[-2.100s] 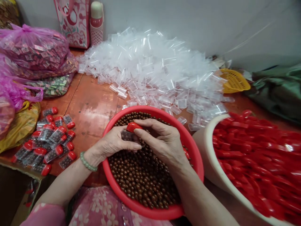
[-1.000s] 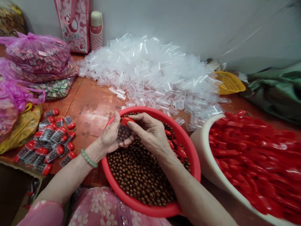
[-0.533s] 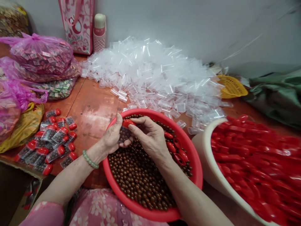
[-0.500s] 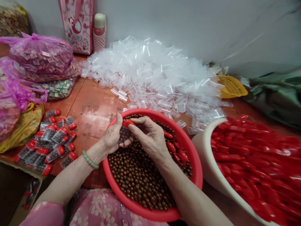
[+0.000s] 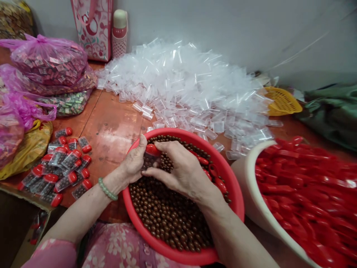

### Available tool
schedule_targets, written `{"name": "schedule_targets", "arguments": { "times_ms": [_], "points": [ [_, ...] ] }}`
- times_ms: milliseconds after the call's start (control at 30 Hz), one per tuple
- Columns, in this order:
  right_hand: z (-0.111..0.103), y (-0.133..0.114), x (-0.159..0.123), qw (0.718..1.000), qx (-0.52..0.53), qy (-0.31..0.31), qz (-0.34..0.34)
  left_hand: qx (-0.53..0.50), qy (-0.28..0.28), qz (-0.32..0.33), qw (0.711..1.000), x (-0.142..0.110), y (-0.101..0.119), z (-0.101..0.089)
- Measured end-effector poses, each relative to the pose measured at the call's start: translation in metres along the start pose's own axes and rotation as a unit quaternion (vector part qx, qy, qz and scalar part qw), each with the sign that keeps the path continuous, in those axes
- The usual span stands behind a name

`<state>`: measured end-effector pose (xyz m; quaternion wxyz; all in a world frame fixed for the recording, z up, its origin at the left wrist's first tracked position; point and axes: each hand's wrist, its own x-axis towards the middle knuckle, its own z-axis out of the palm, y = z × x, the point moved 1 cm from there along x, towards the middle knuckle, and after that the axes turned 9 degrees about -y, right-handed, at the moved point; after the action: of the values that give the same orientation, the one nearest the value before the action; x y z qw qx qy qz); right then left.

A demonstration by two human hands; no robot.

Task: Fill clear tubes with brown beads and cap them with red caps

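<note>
Far left on the worktop [image 5: 111,123], pink plastic bags [image 5: 50,61] full of small printed pieces are piled up, with a yellow bag [image 5: 30,149] squashed in below. Just beside that, a loose heap of red-capped containers [image 5: 65,160] has been left lying every which way, dark balls visible through the clear sides. Behind, a pink patterned bag [image 5: 93,31] is stood next to a bottle [image 5: 119,35].

Next, the left hand [image 5: 134,162], bead bracelet [image 5: 107,189] at the wrist, is partly curled with the thumb up, and one filled container [image 5: 150,158] is gripped in it, red cap on top, over the red basin [image 5: 240,201] of brown balls [image 5: 164,212]. The same container is being touched by the right hand [image 5: 181,167], which is opened into a wide C, fingertips up at the cap and thumb down near the bottom. A few red caps [image 5: 220,185] are scattered in the basin too.

Behind the basin, a big mound of clear empty containers [image 5: 181,82] is heaped up, with a yellow basket [image 5: 284,102] at its right end. Far right, a white tub [image 5: 251,178] is loaded with red plastic parts [image 5: 309,193], and dark green cloth [image 5: 331,111] is bunched behind it.
</note>
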<state>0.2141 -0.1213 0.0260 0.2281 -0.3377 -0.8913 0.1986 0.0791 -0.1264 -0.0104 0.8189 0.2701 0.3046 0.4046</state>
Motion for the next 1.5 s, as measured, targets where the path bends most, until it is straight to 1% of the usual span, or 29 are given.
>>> {"name": "schedule_targets", "arguments": {
  "times_ms": [100,167,267,333,467,567,767,867,933,1067,1167,1267,1333,1433,1500],
  "points": [
    [0.007,-0.003,0.0,0.996,-0.093,-0.002,-0.013,-0.033,-0.006,-0.028,0.999,0.001,0.002,0.0],
    [0.012,-0.004,0.0,0.992,-0.121,-0.014,-0.009,-0.054,-0.012,-0.039,0.998,0.001,0.003,0.0],
    [0.016,-0.004,0.0,0.989,-0.144,-0.022,0.0,-0.062,-0.017,-0.03,0.997,0.0,0.005,-0.001],
    [0.016,-0.004,0.001,0.989,-0.144,-0.018,-0.003,-0.06,-0.03,-0.03,0.997,-0.001,0.007,-0.001],
    [0.017,-0.003,0.002,0.992,-0.126,0.0,-0.026,-0.072,-0.078,-0.051,0.993,-0.005,0.01,0.0],
    [0.017,-0.002,0.002,0.99,-0.131,0.025,-0.043,-0.085,-0.09,-0.048,0.991,-0.006,0.01,0.001],
    [0.017,-0.005,0.002,0.985,-0.151,0.05,-0.071,-0.071,-0.092,-0.027,0.993,-0.009,0.007,0.002],
    [0.017,-0.007,0.002,0.984,-0.148,0.056,-0.082,-0.068,-0.081,-0.02,0.994,-0.012,0.005,0.003],
    [0.017,-0.008,0.001,0.985,-0.144,0.05,-0.076,-0.068,-0.077,-0.016,0.995,-0.013,0.005,0.003],
    [0.017,-0.003,-0.001,0.992,-0.12,0.035,-0.036,-0.044,-0.064,-0.021,0.997,-0.012,0.004,0.001],
    [0.017,0.001,-0.003,0.995,-0.094,0.025,-0.019,-0.019,-0.056,-0.005,0.998,-0.013,0.003,-0.002],
    [0.016,0.002,-0.006,0.995,-0.087,0.037,-0.022,-0.005,-0.079,0.009,0.997,-0.015,0.001,-0.001],
    [0.015,0.001,-0.008,0.994,-0.089,0.046,-0.033,0.008,-0.084,0.022,0.996,-0.016,0.0,0.0],
    [0.013,-0.001,-0.008,0.994,-0.084,0.05,-0.039,0.028,-0.074,0.028,0.996,-0.017,-0.001,0.002],
    [0.013,-0.001,-0.007,0.994,-0.085,0.059,-0.037,0.03,-0.057,0.022,0.998,-0.018,-0.002,0.002]
  ]
}}
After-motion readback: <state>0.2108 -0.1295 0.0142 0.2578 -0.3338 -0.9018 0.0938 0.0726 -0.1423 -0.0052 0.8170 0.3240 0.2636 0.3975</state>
